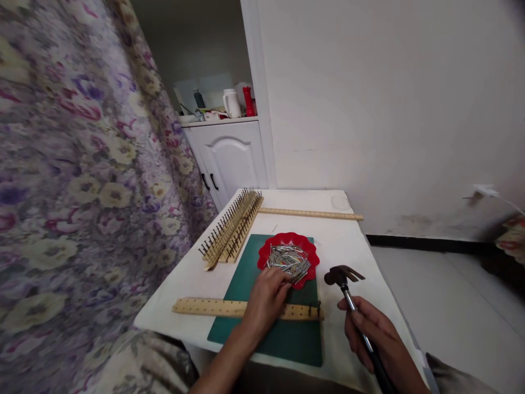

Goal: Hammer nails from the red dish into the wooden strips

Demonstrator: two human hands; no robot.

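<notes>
My left hand (267, 293) reaches over the near rim of a red scalloped plate (314, 256), which holds a heap of silver nails (289, 258). Its fingers are curled together by the nails; what is between the fingertips is hidden. Under that hand lies a wooden strip (205, 307) with rows of holes, and a few dark nails (315, 309) stand upright at its right end. My right hand (375, 328) is wrapped round the handle of a claw hammer (339, 275), its head raised right of the plate. A green mat (287, 350) lies beneath strip and plate.
Wooden strips full of upright nails (233, 227) sit at the table's left back. Another holed strip (311, 213) lies along the back, and a loose nail (275, 227) rests before it. A floral curtain (82, 191) hangs close on the left; a wall (369, 109) stands behind the table.
</notes>
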